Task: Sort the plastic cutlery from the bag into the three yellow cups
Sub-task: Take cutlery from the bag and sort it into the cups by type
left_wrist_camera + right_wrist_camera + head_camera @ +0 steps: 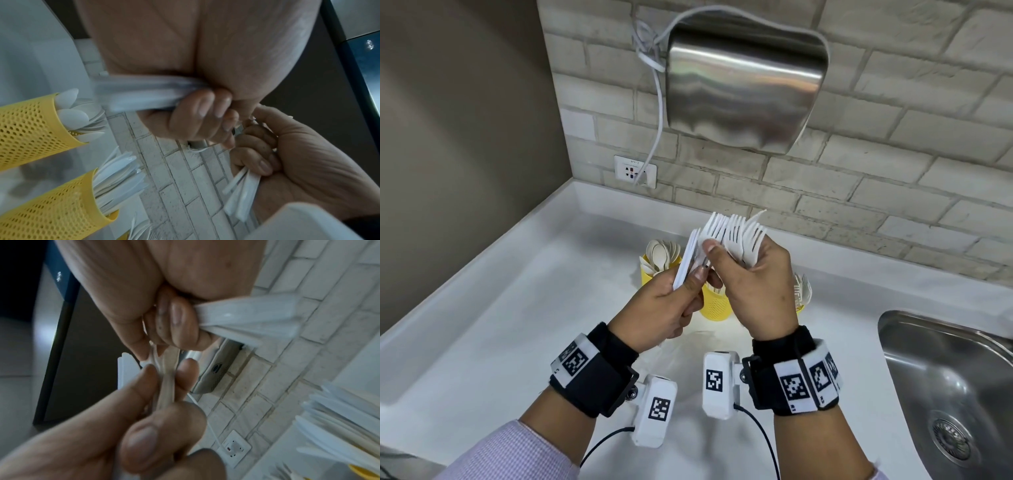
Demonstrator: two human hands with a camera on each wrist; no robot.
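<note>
Above the cups, my right hand (748,270) grips a fanned bunch of white plastic forks (739,233), tines up. My left hand (681,291) holds a flat stack of white cutlery (688,257) right beside it, and the two hands touch. In the right wrist view the left hand's fingers (144,386) pinch a utensil neck (167,374) under the right hand (156,309). Three yellow mesh cups stand below: one with spoons (650,274), a middle one (715,305) with knives (119,175), and a third with forks (802,294), mostly hidden by my right hand.
A steel sink (948,373) lies at the right of the white counter (500,308). On the brick wall hang a steel hand dryer (743,78) and its cable down to a socket (635,170). A clear bag part shows under my wrists.
</note>
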